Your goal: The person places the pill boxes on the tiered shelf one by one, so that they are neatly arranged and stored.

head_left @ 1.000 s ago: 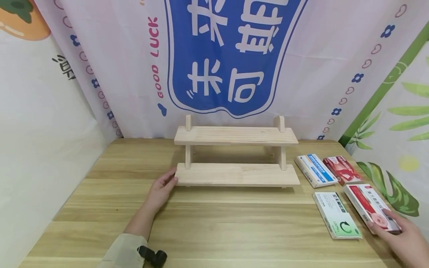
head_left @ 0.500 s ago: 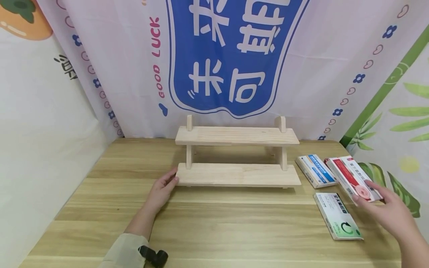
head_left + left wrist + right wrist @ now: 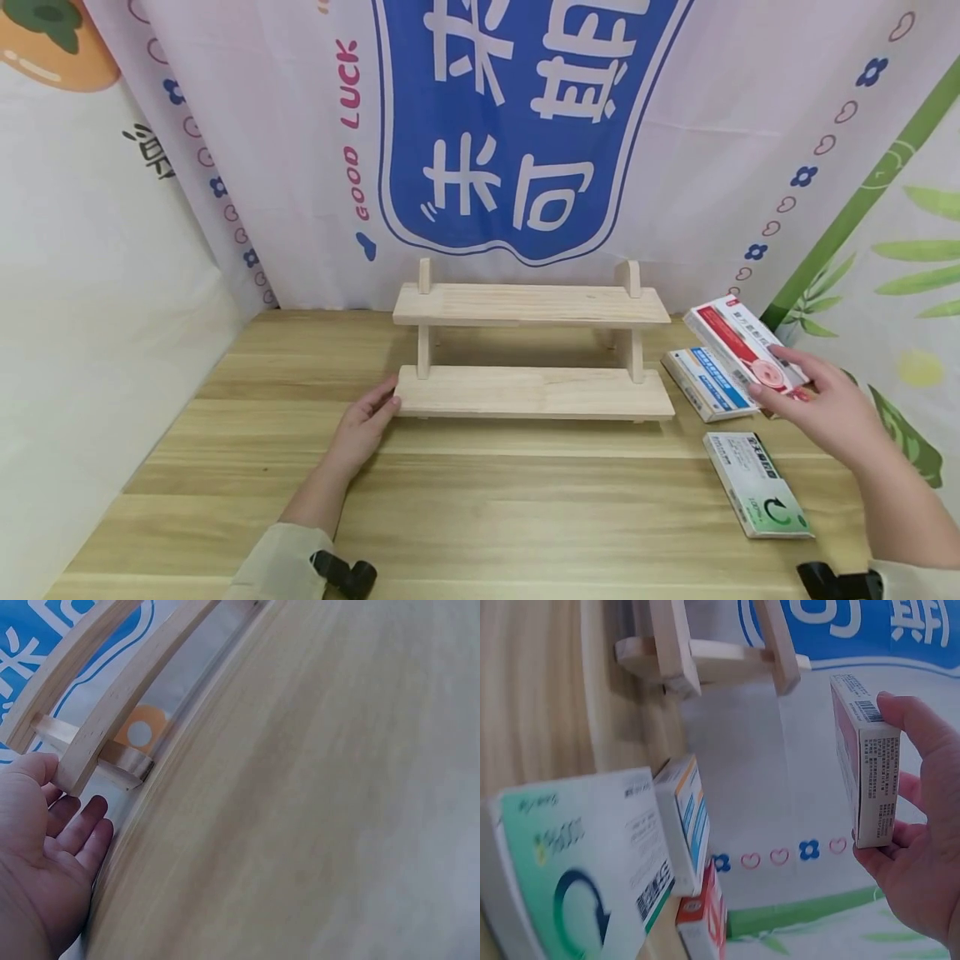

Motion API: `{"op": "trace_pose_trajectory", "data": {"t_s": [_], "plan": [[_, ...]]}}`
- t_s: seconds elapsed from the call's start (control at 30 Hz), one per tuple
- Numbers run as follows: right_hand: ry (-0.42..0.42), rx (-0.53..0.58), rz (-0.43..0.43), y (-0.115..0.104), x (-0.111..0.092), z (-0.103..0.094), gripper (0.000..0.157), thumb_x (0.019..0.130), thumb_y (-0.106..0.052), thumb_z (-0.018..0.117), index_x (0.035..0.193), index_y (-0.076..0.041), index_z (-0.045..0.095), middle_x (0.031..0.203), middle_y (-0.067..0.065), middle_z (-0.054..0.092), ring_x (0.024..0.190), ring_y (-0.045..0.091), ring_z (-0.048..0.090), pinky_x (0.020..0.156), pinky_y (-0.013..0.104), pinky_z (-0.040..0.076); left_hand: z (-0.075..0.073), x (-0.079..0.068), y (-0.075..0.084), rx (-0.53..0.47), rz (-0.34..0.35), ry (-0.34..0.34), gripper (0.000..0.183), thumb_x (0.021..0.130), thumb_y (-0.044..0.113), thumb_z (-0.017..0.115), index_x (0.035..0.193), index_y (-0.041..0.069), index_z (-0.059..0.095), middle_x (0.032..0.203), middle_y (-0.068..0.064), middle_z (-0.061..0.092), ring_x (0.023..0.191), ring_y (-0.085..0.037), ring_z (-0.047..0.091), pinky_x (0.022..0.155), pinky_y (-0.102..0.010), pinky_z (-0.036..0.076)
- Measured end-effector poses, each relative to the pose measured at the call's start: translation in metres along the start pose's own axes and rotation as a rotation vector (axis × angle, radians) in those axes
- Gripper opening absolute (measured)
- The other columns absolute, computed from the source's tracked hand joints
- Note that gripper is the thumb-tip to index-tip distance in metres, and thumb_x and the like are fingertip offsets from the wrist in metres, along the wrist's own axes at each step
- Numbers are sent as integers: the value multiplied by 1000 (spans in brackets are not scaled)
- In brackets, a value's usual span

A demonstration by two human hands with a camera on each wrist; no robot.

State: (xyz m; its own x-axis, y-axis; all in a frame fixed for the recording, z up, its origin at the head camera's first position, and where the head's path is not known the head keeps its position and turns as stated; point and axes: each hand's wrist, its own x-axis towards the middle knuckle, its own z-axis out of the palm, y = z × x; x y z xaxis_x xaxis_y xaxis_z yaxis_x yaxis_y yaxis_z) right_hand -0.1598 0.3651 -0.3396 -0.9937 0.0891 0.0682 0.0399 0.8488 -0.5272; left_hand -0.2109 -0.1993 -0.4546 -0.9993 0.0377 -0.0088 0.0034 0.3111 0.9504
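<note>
My right hand (image 3: pixel 832 408) grips a white and red medicine box (image 3: pixel 742 343) by its near end, thumb on one side and fingers on the other. The box is lifted off the table, above a blue and white box (image 3: pixel 708 383) and a mostly hidden red box (image 3: pixel 703 919). In the right wrist view the held box (image 3: pixel 877 776) shows its printed edge. My left hand (image 3: pixel 365 429) holds the left end of the lower plank of a two-tier wooden shelf (image 3: pixel 532 392). The left wrist view has the thumb on the plank's end, with fingertips underneath.
A white and green box (image 3: pixel 757 485) lies flat on the wooden table (image 3: pixel 525 517), right of the shelf and nearer to me. Printed cloth (image 3: pixel 300 167) hangs behind the table and along both sides.
The right hand has lifted the white and red box off the table and carried it away from me and leftwards, over the rear boxes. The left hand stays at the shelf's end.
</note>
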Motion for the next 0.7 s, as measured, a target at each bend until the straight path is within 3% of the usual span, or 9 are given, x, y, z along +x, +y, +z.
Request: {"op": "trace_pose_trajectory", "data": {"t_s": [0.1,0.17,0.23,0.33,0.47,0.7], "plan": [[-11,-1,-43,-15,5,1,84,92,-49,63,154,-6,27,140,38,34,101,48,52,67,53,52,0,0,0,4,3,1,48,103,20,50,147,4,41,157,-14,35,146,-30,32,122,-43,27],[-22,6,-61,-26,9,3,83,91,-50,63,154,-8,29,138,36,36,85,36,57,57,39,52,0,0,0,7,3,3,48,103,21,50,147,4,41,157,-14,35,146,-30,32,122,-43,27],[-31,24,-76,-36,13,5,82,91,-50,64,153,-9,30,139,34,36,81,30,56,52,28,48,0,0,0,9,4,5,48,103,21,50,147,4,41,157,-14,35,146,-30,33,122,-43,27],[-58,46,-89,-52,20,9,83,90,-52,64,154,-10,30,149,33,30,103,42,53,68,46,56,1,1,0,7,2,5,48,103,21,50,147,4,41,157,-14,35,146,-30,32,122,-43,27],[-82,49,-119,-73,29,14,83,89,-52,65,153,-11,31,153,31,28,130,51,35,93,72,41,1,1,-1,3,0,5,48,103,21,50,147,5,41,158,-14,34,146,-31,32,122,-44,26],[-150,72,-130,-101,48,27,83,88,-54,65,153,-15,32,157,27,24,139,52,27,102,77,31,1,-1,0,2,0,7,48,102,22,51,147,6,42,157,-13,35,146,-30,31,123,-44,25]]}}
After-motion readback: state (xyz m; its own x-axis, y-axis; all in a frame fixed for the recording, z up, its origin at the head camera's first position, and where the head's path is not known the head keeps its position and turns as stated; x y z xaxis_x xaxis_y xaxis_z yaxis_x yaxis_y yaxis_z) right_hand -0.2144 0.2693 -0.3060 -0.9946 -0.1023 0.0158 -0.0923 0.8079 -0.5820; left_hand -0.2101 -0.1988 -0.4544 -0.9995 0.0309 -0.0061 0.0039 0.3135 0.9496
